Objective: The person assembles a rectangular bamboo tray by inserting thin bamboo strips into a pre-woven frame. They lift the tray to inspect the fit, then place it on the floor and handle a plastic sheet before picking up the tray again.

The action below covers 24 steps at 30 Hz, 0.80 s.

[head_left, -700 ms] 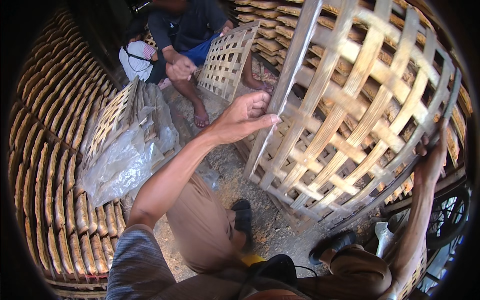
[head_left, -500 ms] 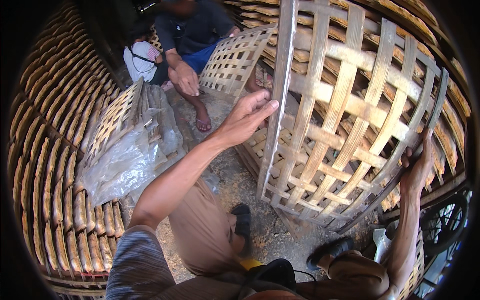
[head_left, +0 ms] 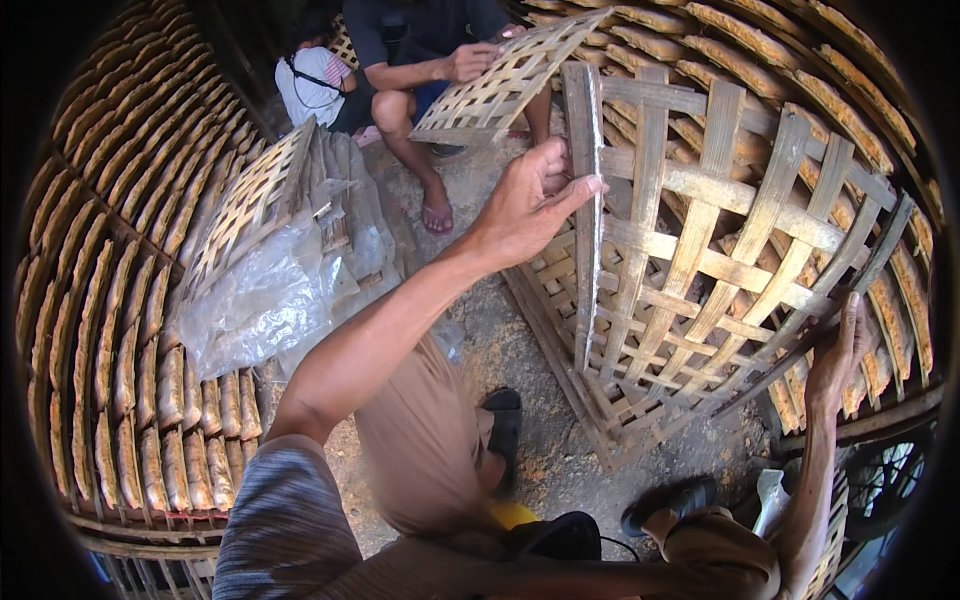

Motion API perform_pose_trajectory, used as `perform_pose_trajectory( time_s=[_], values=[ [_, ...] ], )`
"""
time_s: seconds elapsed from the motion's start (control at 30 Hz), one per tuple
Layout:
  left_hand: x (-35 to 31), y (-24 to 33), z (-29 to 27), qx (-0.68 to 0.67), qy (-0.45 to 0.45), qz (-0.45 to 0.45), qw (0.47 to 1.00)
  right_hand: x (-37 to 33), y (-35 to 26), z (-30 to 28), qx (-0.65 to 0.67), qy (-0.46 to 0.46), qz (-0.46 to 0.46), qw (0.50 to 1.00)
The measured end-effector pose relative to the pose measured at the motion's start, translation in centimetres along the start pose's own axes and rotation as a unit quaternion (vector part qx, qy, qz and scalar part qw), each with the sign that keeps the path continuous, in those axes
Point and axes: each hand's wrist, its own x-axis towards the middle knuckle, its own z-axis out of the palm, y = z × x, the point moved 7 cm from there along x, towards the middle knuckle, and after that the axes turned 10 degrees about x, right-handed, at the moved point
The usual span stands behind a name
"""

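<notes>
A woven bamboo tray (head_left: 710, 210) with wooden edge strips is held up tilted in front of me at the right. My left hand (head_left: 530, 205) is closed on its left edge strip, the thumb lying along the front side. On the opposite edge, lower right, my right hand (head_left: 838, 345) has its fingers wrapped round the dark strip. Below the held tray, another bamboo tray (head_left: 560, 285) lies low near the floor, partly covered by it. Through the open weave I see parts of the racks behind.
Slatted rows of brownish slabs (head_left: 140, 330) fill the left, with more such rows (head_left: 790, 60) at the back right. A stack of trays and clear plastic sheets (head_left: 265, 300) stands left of centre. A co-worker (head_left: 420, 50) handles another bamboo tray (head_left: 510, 80); a second person (head_left: 310, 85) sits behind.
My held tray sits slightly lower and farther right in view, still in both hands. The co-worker's tray has been raised and tilted flatter, and the hand that hung beside it now touches it.
</notes>
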Motion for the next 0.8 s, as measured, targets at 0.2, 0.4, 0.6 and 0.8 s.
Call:
perform_pose_trajectory(
  time_s=[0.2,0.4,0.6,0.8],
  values=[
    [0.6,0.3,0.2,0.021,0.003,0.023,0.999,1.2,4.0,-4.0,-0.005,0.012,0.028,1.000],
    [1.4,2.2,-0.8,0.024,0.040,0.103,0.994,0.8,4.0,-3.3,-0.009,0.028,0.016,0.999],
    [1.2,3.1,-0.4,-0.044,0.001,0.103,0.994,0.5,2.0,-3.1,-0.005,0.024,-0.012,1.000],
    [1.8,5.3,-0.8,-0.192,-0.004,0.137,0.972,0.4,0.8,-2.4,-0.003,-0.028,-0.015,0.999]
  ],
)
